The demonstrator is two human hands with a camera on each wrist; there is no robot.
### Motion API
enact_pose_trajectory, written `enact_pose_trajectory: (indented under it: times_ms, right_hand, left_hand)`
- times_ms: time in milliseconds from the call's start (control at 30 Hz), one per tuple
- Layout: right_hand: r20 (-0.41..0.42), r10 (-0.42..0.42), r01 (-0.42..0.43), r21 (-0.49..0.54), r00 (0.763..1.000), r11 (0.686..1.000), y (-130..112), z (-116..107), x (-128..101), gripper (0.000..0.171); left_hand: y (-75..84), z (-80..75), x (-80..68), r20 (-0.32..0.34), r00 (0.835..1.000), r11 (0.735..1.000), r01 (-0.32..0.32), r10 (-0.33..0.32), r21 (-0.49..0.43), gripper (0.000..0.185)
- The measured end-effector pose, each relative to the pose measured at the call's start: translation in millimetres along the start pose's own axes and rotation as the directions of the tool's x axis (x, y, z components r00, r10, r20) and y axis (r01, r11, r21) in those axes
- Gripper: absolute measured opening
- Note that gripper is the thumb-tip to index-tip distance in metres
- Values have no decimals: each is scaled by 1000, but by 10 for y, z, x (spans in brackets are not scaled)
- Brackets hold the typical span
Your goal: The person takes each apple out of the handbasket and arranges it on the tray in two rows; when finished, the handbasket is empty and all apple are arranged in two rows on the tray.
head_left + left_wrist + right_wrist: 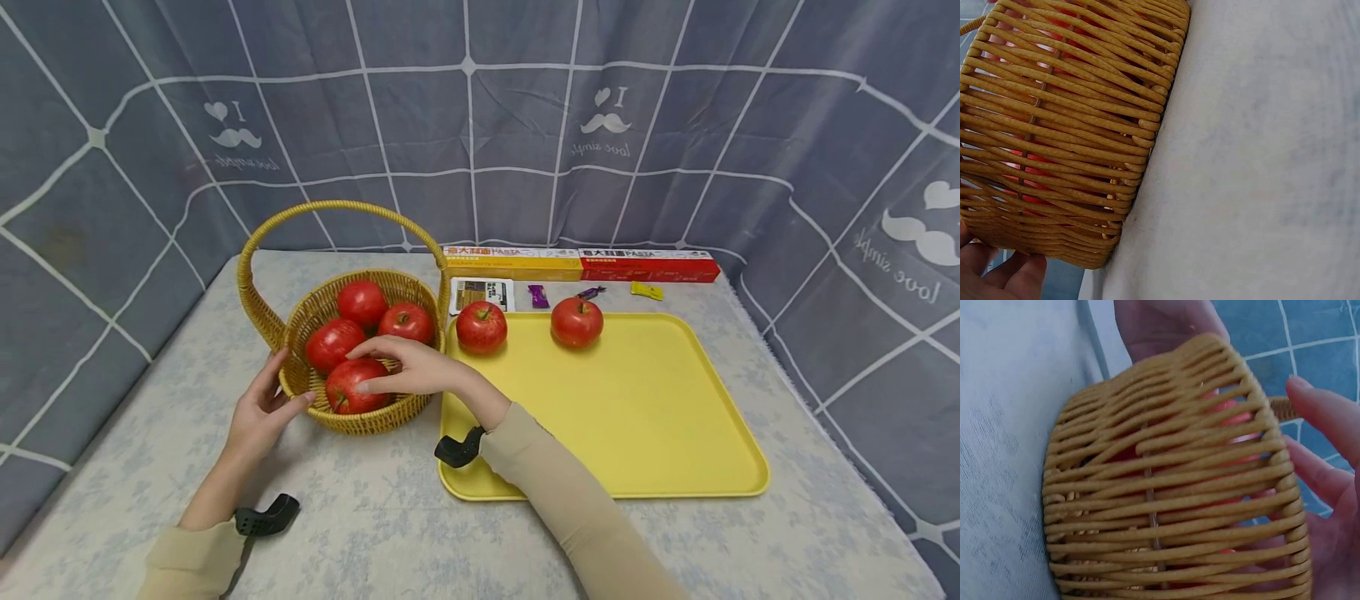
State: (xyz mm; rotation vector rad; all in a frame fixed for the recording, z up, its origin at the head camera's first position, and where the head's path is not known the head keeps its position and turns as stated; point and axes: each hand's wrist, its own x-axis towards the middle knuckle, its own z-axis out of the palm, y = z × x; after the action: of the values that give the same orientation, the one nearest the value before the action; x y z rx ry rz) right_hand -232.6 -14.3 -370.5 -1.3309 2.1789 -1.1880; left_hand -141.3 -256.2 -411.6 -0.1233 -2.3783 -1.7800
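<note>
Left hand (262, 408): fingers relaxed, pressed to the left wall of the basket (300, 321).
Right hand (408, 367): curled over the front apple (352, 386) inside the basket.
Apple: red, glossy, round; stem end pointed front-left.
Tray (645, 417): yellow, just right of the basket.

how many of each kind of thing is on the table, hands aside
apples: 6, four in the basket, two on the tray
basket: 1
tray: 1
pasta boxes: 2
wrapped sweets: 3
card: 1
total: 14
</note>
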Motion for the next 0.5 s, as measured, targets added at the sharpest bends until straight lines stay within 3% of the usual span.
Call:
enact_pose_trajectory:
  times_ms: [233, 500]
  right_hand:
    - [69, 56, -60, 61, 996, 996, 33, -24, 109, 45]
    - [29, 118, -116, -65, 993, 991, 25, 76, 224, 49]
  left_hand:
    - [-4, 0, 7, -3, 1000, 1000, -4, 4, 12, 76]
    - [-10, 0, 7, 1, 1000, 1000, -23, 23, 11, 76]
